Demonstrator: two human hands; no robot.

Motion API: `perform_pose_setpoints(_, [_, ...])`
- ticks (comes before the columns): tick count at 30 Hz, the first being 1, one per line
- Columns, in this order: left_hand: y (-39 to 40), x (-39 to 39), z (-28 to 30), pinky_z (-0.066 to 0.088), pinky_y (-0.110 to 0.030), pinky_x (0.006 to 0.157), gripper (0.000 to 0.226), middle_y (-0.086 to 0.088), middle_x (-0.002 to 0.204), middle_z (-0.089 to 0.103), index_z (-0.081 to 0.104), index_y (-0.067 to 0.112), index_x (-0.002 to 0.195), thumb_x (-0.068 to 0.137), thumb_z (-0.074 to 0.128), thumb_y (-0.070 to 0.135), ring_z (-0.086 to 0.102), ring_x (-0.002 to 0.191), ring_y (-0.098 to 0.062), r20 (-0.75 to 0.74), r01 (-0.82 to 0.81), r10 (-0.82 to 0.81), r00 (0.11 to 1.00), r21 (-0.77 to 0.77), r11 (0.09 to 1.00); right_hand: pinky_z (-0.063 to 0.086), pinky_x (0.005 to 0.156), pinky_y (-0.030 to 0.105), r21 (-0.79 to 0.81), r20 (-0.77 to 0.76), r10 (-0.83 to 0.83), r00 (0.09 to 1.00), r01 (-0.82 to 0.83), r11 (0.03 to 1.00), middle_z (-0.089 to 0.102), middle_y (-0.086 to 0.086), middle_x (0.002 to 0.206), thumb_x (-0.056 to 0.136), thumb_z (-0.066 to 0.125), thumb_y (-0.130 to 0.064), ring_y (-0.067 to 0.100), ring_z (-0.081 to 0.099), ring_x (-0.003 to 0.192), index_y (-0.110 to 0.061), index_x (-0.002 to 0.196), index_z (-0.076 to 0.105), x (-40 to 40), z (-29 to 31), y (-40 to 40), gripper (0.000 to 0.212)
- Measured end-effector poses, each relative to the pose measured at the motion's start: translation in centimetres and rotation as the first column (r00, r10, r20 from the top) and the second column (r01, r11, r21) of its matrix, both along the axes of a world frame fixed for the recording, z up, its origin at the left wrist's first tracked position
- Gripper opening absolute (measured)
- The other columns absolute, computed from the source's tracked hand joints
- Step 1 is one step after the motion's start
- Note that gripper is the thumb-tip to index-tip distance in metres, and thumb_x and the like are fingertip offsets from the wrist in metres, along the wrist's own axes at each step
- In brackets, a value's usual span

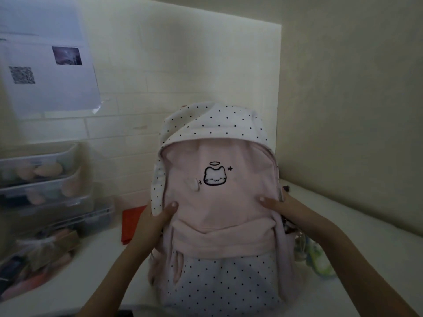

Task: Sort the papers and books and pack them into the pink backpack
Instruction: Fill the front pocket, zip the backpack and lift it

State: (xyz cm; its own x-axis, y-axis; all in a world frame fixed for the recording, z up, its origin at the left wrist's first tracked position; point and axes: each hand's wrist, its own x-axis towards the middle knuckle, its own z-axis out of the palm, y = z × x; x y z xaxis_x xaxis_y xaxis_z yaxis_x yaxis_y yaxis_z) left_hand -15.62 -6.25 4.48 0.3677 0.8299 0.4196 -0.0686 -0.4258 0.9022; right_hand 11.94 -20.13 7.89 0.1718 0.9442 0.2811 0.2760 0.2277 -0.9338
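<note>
The pink backpack point(217, 202) stands upright on the white table, front toward me, with a cat face drawn on its pink panel and white polka-dot fabric at top and bottom. My left hand point(153, 223) grips its left side, thumb across the front. My right hand point(281, 209) grips its right side, thumb pressed onto the front panel. The fingers of both hands are hidden behind the bag. I see no papers or books; the inside of the bag is hidden.
Stacked clear plastic drawers point(45, 179) stand at the left, with a cluttered pile point(34, 266) in front. A red flat item point(132, 223) lies left of the bag. A green-and-white object point(320, 259) lies at its right. A printed sheet point(45, 65) hangs on the wall.
</note>
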Motion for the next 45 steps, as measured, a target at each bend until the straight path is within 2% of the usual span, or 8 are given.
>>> perform_pose_setpoints(6, [1.2,0.1,0.1,0.048,-0.006,0.073,0.131,0.017,0.118,0.057,0.035,0.024,0.139,0.027,0.076,0.078,0.059,0.098,0.008,-0.178,0.144,-0.147,0.973,-0.03,0.989,0.05,0.088,0.02,-0.029,-0.044,0.008,0.999,-0.01,1.0,0.053,-0.012,0.13,0.068,0.081,-0.038,0.003,0.056,0.114,-0.034,0.134,0.033,0.2,-0.7,-0.1,0.082])
perform_pose_setpoints(9, [1.3,1.0,-0.7,0.046,-0.019,0.086,0.11,0.021,0.118,0.058,0.041,0.032,0.133,0.038,0.075,0.076,0.057,0.107,0.003,-0.094,0.038,-0.035,0.995,0.038,0.999,0.048,0.092,0.027,0.036,-0.049,-0.09,0.995,0.091,0.995,0.055,-0.007,0.13,0.064,0.075,-0.034,0.008,0.057,0.114,-0.03,0.137,0.036,-0.1,-1.3,0.5,0.083])
perform_pose_setpoints(13, [0.6,1.6,-1.5,0.048,-0.011,0.069,0.062,0.02,0.099,0.069,0.057,0.036,0.112,0.058,0.066,0.065,0.063,0.091,0.005,0.022,-0.143,0.142,0.99,0.12,0.982,0.048,0.081,0.02,0.127,-0.125,-0.26,0.958,0.275,0.953,0.055,-0.004,0.129,0.061,0.074,-0.033,0.008,0.057,0.11,-0.022,0.14,0.036,-0.9,-2.4,1.0,0.088])
perform_pose_setpoints(16, [0.6,2.1,-1.2,0.048,-0.017,0.063,0.068,-0.004,0.084,0.069,0.064,0.009,0.105,0.064,0.062,0.063,0.063,0.076,-0.005,0.148,-0.173,0.151,0.977,0.148,0.974,0.05,0.078,0.019,0.17,-0.133,-0.302,0.944,0.322,0.931,0.058,-0.005,0.125,0.06,0.076,-0.033,0.007,0.06,0.107,-0.021,0.137,0.041,-0.8,-2.6,0.4,0.085])
perform_pose_setpoints(21, [0.7,7.3,1.2,0.049,-0.01,0.062,0.02,0.015,0.085,0.072,0.066,0.027,0.096,0.081,0.061,0.039,0.066,0.08,0.004,0.19,-0.059,0.019,0.982,0.208,0.976,0.054,0.075,0.021,0.244,-0.205,-0.368,0.907,0.411,0.878,0.067,-0.008,0.114,0.062,0.075,-0.024,0.007,0.065,0.1,-0.026,0.123,0.053,1.9,-2.0,-2.0,0.065])
perform_pose_setpoints(26, [1.0,17.3,4.3,0.044,-0.002,0.066,0.023,0.023,0.095,0.067,0.063,0.031,0.108,0.086,0.062,0.036,0.061,0.088,0.014,0.155,0.122,-0.163,0.974,0.241,0.963,0.056,0.078,0.032,0.26,-0.285,-0.535,0.795,0.602,0.755,0.065,0.0,0.117,0.061,0.075,-0.021,0.017,0.065,0.102,-0.022,0.124,0.051,8.0,-0.3,-5.3,0.067])
perform_pose_setpoints(33, [1.4,31.9,6.6,0.052,-0.015,0.074,0.015,0.015,0.102,0.072,0.068,0.039,0.101,0.087,0.065,0.037,0.067,0.098,-0.005,0.234,0.488,-0.503,0.832,0.123,0.864,0.052,0.083,0.039,0.253,-0.256,-0.747,0.614,0.788,0.561,0.06,0.0,0.12,0.059,0.075,-0.031,0.017,0.061,0.104,-0.021,0.131,0.044,16.8,1.1,-8.6,0.079])
perform_pose_setpoints(45, [-0.6,53.2,4.3,0.056,-0.03,0.076,0.034,0.0,0.098,0.074,0.069,0.03,0.099,0.079,0.06,0.057,0.069,0.096,-0.018,0.01,0.681,-0.683,0.731,0.05,0.73,0.051,0.089,0.041,0.315,-0.166,-0.945,0.283,0.923,0.221,0.058,-0.008,0.123,0.062,0.072,-0.036,0.015,0.058,0.109,-0.034,0.135,0.038,28.7,-0.5,-14.1,0.081])
